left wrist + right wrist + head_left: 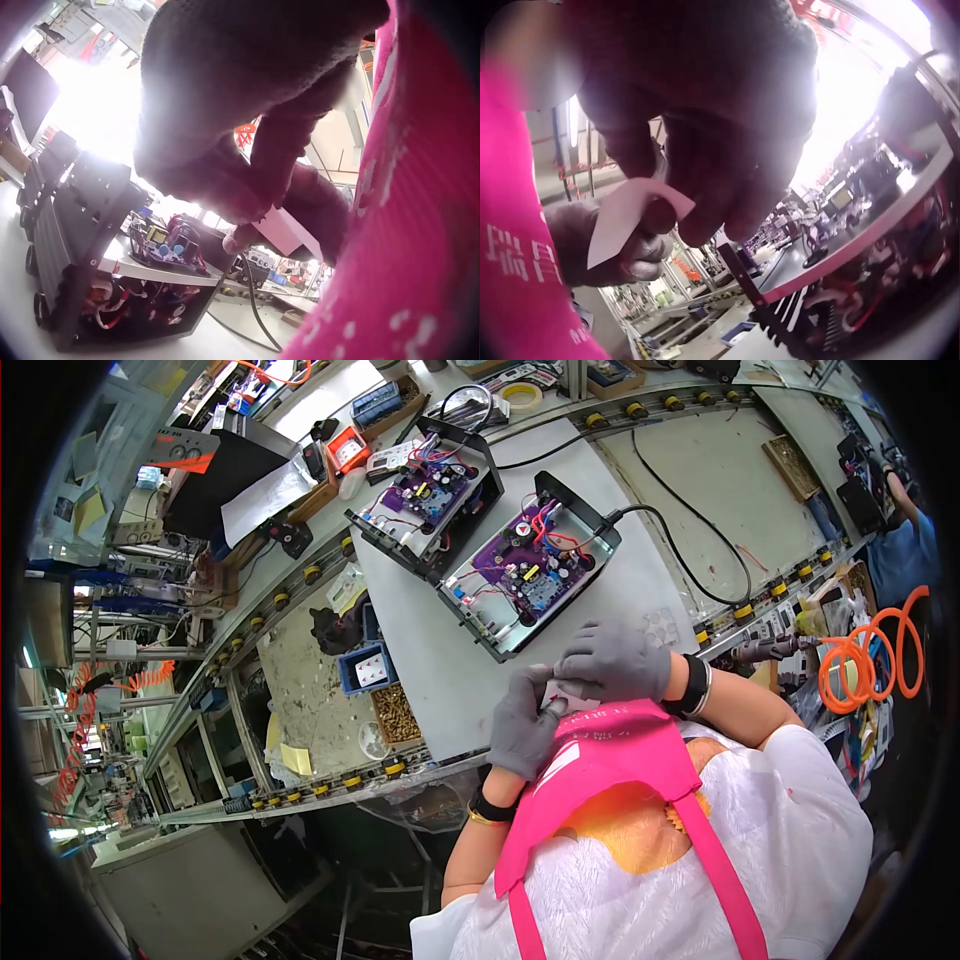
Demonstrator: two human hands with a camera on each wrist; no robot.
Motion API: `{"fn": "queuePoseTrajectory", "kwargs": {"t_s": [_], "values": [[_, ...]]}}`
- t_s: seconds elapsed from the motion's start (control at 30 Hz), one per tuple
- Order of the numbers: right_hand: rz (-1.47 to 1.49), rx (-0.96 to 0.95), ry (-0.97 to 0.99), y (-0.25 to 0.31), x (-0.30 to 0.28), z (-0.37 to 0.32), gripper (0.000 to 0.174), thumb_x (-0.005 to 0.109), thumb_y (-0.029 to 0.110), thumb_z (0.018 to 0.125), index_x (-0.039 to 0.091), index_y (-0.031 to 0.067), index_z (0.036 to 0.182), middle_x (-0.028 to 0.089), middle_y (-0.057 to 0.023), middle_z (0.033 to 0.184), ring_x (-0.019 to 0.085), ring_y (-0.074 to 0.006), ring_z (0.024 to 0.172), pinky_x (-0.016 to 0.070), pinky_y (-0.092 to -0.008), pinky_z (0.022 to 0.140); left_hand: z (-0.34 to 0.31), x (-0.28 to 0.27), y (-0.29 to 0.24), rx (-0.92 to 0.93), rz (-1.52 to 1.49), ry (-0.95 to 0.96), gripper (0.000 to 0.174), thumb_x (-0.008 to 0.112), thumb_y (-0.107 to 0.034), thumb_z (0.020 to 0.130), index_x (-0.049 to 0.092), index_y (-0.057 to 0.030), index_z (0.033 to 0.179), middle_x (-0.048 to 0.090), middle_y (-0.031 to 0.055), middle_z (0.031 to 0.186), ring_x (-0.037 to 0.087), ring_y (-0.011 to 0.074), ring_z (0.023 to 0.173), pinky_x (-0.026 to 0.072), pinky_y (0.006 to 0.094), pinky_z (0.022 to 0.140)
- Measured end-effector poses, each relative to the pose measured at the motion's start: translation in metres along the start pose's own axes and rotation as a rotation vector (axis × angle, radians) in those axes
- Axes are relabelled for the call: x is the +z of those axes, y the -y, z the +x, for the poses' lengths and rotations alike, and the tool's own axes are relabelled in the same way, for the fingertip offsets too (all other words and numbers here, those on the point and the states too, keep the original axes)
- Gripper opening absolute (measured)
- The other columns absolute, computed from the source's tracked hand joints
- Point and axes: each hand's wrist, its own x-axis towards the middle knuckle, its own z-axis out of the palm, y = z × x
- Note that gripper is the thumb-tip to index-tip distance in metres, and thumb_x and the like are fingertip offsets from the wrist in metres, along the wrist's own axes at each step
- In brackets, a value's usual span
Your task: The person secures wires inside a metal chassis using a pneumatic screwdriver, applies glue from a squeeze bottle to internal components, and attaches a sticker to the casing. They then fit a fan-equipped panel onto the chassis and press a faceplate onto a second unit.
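Pinching a white slip in the gloved left hand, clamped under the thumb, close against the pink apron. Bringing the right hand to the slip with bent fingers; cannot tell whether clamped on it. Near the open black housings.

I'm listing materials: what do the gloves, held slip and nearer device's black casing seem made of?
Gloves: matte knit fabric, from the textured surface. Slip: smooth paper or film, since it bends thinly. Casing: low-gloss, probably painted metal, from thin, holed plates.
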Motion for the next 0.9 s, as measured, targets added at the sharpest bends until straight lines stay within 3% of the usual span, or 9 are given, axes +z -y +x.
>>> {"fn": "queuePoseTrajectory", "kwargs": {"t_s": [0.17,0.27,0.4,0.53,0.63,0.73,0.77,0.87,0.9], "values": [[0.06,0.041,0.052,-0.028,0.01,-0.017,0.01,0.066,0.016,0.078,0.065,0.0066,0.081,0.061,-0.0105,0.074,0.06,-0.0246,0.061,0.0478,-0.0345,0.055,0.001,0.007,0.02,-0.001,0.036,0.097,0.045,0.059,0.004,0.079,0.044,-0.0012,0.12,0.06,0.0128,0.106,0.059,0.0189,0.102,0.0471,0.0302,0.087],[0.592,0.468,-0.313,-0.043,0.03,-0.031,0.008,0.065,0.012,0.079,0.066,0.0043,0.082,0.062,-0.0101,0.071,0.061,-0.0184,0.061,0.0481,-0.0319,0.056,-0.001,0.004,0.012,-0.053,-0.11,0.106,0.053,0.057,0.006,0.078,0.041,-0.0013,0.128,0.06,0.0133,0.108,0.058,0.0183,0.101,0.0457,0.03,0.088],[0.101,0.674,-0.75,-0.118,0.057,-0.051,0.012,0.064,0.011,0.079,0.066,0.0013,0.084,0.065,-0.0108,0.074,0.062,-0.0176,0.063,0.0495,-0.0298,0.061,-0.001,-0.002,0.028,-0.109,-0.241,0.136,0.055,0.058,0.003,0.079,0.042,-0.0025,0.131,0.058,0.0152,0.118,0.055,0.0202,0.112,0.041,0.03,0.096],[0.161,0.871,-0.835,-0.139,0.069,-0.049,0.015,0.063,0.016,0.079,0.066,0.0024,0.086,0.065,-0.0135,0.078,0.064,-0.0222,0.068,0.0498,-0.0317,0.065,-0.003,-0.006,0.026,-0.166,-0.091,0.158,0.039,0.056,-0.001,0.08,0.055,-0.0002,0.118,0.061,0.0131,0.113,0.055,0.0202,0.111,0.0403,0.0301,0.096],[-0.143,0.777,-0.789,-0.147,0.078,-0.041,0.016,0.063,0.012,0.08,0.065,-0.001,0.09,0.067,-0.0103,0.076,0.063,-0.0178,0.068,0.0501,-0.03,0.064,-0.005,-0.008,0.022,-0.134,-0.064,0.124,0.037,0.056,-0.002,0.081,0.055,0.001,0.117,0.061,0.0132,0.114,0.055,0.0199,0.11,0.0406,0.0301,0.096],[0.029,0.803,-0.843,-0.144,0.092,-0.028,0.021,0.064,0.013,0.079,0.064,0.0,0.096,0.067,-0.0115,0.082,0.064,-0.0233,0.072,0.0511,-0.0327,0.067,-0.006,-0.009,0.024,-0.084,-0.082,0.08,0.042,0.058,0.002,0.078,0.052,0.0053,0.119,0.057,0.0135,0.115,0.053,0.02,0.108,0.0415,0.0304,0.093],[-0.009,0.673,-0.783,-0.137,0.097,-0.031,0.023,0.064,0.019,0.078,0.065,0.0024,0.094,0.065,-0.0153,0.088,0.063,-0.029,0.076,0.0499,-0.0361,0.07,-0.006,-0.011,0.024,-0.066,-0.084,0.051,0.043,0.058,0.002,0.078,0.051,0.0051,0.12,0.057,0.0135,0.115,0.053,0.0197,0.107,0.0416,0.0301,0.092],[0.185,0.407,-0.293,-0.084,0.078,-0.032,0.022,0.063,0.014,0.079,0.065,0.0027,0.097,0.065,-0.0152,0.087,0.063,-0.0263,0.077,0.0504,-0.033,0.07,-0.005,-0.014,0.021,-0.038,-0.131,-0.022,0.044,0.058,0.001,0.078,0.05,0.0036,0.122,0.057,0.0126,0.115,0.054,0.0186,0.105,0.0431,0.0288,0.09],[0.208,0.377,-0.304,-0.071,0.07,-0.031,0.022,0.062,0.012,0.079,0.065,0.0025,0.099,0.065,-0.0141,0.088,0.064,-0.0246,0.078,0.0506,-0.0323,0.07,-0.005,-0.015,0.02,-0.049,-0.169,-0.039,0.044,0.058,0.001,0.079,0.05,0.0024,0.122,0.058,0.0116,0.114,0.055,0.018,0.103,0.0444,0.028,0.088]]}}
